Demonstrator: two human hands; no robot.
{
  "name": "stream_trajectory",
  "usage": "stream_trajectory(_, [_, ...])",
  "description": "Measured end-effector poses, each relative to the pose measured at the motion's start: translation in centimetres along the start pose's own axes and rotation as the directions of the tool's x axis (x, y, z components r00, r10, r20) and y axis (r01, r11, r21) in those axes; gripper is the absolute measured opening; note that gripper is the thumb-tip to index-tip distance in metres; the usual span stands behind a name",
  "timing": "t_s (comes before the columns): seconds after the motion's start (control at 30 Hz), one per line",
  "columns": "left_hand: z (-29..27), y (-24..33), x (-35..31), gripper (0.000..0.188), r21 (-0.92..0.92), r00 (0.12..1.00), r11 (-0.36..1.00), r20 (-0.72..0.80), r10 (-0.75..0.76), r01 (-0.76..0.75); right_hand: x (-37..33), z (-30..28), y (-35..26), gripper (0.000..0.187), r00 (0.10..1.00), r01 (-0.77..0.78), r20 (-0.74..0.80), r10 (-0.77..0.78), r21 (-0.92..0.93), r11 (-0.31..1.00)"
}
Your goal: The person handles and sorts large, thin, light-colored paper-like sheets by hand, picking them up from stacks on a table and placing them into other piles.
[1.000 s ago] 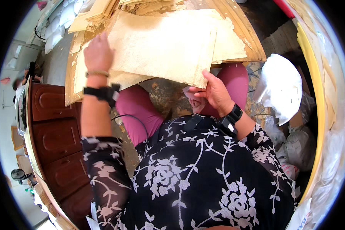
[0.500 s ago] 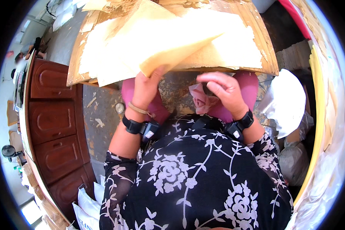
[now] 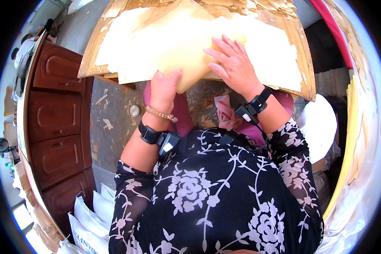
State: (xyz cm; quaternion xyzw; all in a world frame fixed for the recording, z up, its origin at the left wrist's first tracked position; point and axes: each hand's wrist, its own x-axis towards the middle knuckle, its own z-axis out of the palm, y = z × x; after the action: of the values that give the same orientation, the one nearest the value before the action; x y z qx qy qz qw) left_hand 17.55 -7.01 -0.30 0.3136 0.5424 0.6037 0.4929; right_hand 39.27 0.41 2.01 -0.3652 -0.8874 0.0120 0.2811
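A thin, tan sheet (image 3: 190, 67) lies over other pale sheets (image 3: 271, 55) at the near edge of a worn wooden table (image 3: 90, 53). Strong light washes out most of their surface. My left hand (image 3: 163, 86) pinches the sheet's near left corner, thumb on top, where it hangs a little past the table edge. With fingers spread, my right hand (image 3: 235, 65) rests on the sheet's right part, palm down. A pink cloth (image 3: 227, 112) is on my lap, below my right wrist.
Reddish-brown cabinets (image 3: 55, 114) stand to the left, with white sacks (image 3: 91, 224) by them. A small round tin (image 3: 134, 110) and torn scraps lie on the floor. At right are a white bundle (image 3: 319, 127) and a yellow edge (image 3: 351, 114). A person (image 3: 27, 40) is far left.
My right hand has gone from beside the table edge up onto the sheet, its fingers spreading. The lifted fold of the sheet now lies flatter; my left hand keeps its corner.
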Motion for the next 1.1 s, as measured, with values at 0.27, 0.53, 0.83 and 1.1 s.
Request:
stream_trajectory(0.27, [-1.4,2.2,0.1,0.054,0.831,0.981,0.549,-0.019,0.191,-0.091,-0.6,0.7,-1.1,0.033,0.999,-0.031,0.039,0.034,-0.070,0.997])
stream_trajectory(0.53, [-4.9,3.7,0.0,0.051,0.582,0.966,0.771,-0.126,-0.227,0.258,-0.3,0.8,-1.2,0.032,0.995,-0.067,0.072,0.068,-0.015,0.998])
stream_trajectory(0.83, [-0.8,0.6,-3.0,0.015,-0.300,0.902,0.857,0.029,-0.431,0.419,-4.1,-3.9,-4.6,0.027,0.748,-0.611,0.148,0.647,0.535,0.584])
stream_trajectory(1.1, [4.8,2.8,-7.2,0.027,0.330,0.532,0.824,0.641,-0.554,0.461,-7.0,-5.1,-1.1,0.045,0.574,-0.585,0.487,0.658,0.806,-0.087])
